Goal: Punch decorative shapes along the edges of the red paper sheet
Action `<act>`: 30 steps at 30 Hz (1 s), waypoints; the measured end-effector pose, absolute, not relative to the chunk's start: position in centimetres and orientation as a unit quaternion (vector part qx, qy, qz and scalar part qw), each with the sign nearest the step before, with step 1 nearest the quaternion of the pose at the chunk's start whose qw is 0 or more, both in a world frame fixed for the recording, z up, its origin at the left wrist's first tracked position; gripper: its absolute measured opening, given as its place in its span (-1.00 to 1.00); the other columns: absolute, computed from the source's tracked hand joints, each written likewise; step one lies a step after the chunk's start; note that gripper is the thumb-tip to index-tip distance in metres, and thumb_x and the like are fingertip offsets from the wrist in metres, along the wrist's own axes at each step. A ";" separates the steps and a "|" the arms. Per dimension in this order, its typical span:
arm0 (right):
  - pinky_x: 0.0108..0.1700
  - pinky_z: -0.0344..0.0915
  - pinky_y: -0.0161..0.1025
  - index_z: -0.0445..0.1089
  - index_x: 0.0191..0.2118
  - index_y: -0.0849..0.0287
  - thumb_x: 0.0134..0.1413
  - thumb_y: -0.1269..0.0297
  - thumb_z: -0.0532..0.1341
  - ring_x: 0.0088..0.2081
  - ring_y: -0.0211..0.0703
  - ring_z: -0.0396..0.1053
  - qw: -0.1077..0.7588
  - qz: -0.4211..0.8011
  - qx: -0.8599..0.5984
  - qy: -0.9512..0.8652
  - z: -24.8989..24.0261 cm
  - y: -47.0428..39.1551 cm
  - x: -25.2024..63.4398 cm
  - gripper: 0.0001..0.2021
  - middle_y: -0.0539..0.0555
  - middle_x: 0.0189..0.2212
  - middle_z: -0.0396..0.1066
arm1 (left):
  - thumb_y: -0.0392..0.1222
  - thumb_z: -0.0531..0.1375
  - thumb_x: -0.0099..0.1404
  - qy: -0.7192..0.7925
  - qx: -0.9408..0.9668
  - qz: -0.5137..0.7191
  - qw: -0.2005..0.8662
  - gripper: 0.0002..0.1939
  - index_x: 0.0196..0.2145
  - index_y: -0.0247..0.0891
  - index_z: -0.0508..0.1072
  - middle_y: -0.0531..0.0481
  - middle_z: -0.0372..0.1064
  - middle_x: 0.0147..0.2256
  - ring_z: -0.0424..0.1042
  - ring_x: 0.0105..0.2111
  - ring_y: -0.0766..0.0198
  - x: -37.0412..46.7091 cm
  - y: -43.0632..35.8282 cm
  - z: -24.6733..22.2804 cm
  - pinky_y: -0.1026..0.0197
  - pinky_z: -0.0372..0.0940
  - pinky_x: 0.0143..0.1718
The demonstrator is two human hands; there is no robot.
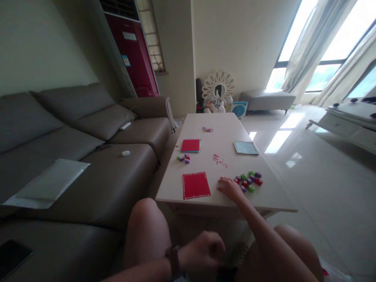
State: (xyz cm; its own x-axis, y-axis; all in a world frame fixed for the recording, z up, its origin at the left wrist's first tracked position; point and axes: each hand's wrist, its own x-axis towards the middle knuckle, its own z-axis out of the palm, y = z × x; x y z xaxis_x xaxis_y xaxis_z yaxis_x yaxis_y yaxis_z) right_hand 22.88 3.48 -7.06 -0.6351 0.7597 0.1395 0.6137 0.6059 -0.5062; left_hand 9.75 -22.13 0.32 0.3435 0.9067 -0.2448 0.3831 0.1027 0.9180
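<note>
Fingers of my right hand [229, 188] rest on the table top, stretched out and slightly bent, with nothing seen in them. Just left of it lies a red square sheet [196, 185] with a row of small pale shapes along its edges. To its right is a cluster of small red, green and purple craft punches [248, 181]. My left hand [202, 250] is held low over my lap, away from the table. Its fingers are curled into a fist, a little blurred; whether anything is inside cannot be seen.
On the white table [217, 121] are small red paper bits [219, 159], a stack of coloured sheets [190, 145], several more punches [184, 158], mixed paper bits [207, 129] and a pale flat packet [246, 147]. A grey-brown sofa [132, 168] stands at the left.
</note>
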 end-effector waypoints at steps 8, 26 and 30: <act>0.32 0.19 0.01 0.50 0.06 0.11 0.20 0.27 0.21 0.28 0.05 0.29 0.239 0.207 -0.404 -0.858 -6.4 3.6 22.2 -0.67 0.20 0.20 0.41 | -0.29 0.42 0.12 0.608 0.642 0.339 0.321 -0.86 -0.32 -0.29 0.59 0.02 0.55 -0.38 0.48 -0.35 0.29 -0.1 -10.0 5.7 0.26 0.31 -0.26; 0.11 0.41 0.17 0.48 -0.08 0.08 0.20 0.44 0.18 0.12 0.10 0.41 0.336 0.176 -0.322 -0.867 -5.8 5.1 17.3 -0.77 0.18 0.09 0.48 | -0.35 0.18 0.38 0.464 0.866 0.107 0.156 -0.77 -0.01 -0.30 0.42 -0.07 0.51 -0.19 0.51 -0.33 0.20 3.1 -8.9 0.5 0.14 0.29 -0.45; 0.11 0.40 0.18 0.48 -0.10 0.06 0.19 0.42 0.19 0.11 0.11 0.41 0.337 0.166 -0.332 -0.865 -5.4 5.3 17.8 -0.79 0.16 0.08 0.49 | -0.32 0.17 0.43 0.467 0.868 0.103 0.135 -0.83 -0.04 -0.24 0.45 0.00 0.49 -0.25 0.51 -0.35 0.22 1.9 -7.6 0.7 0.13 0.30 -0.45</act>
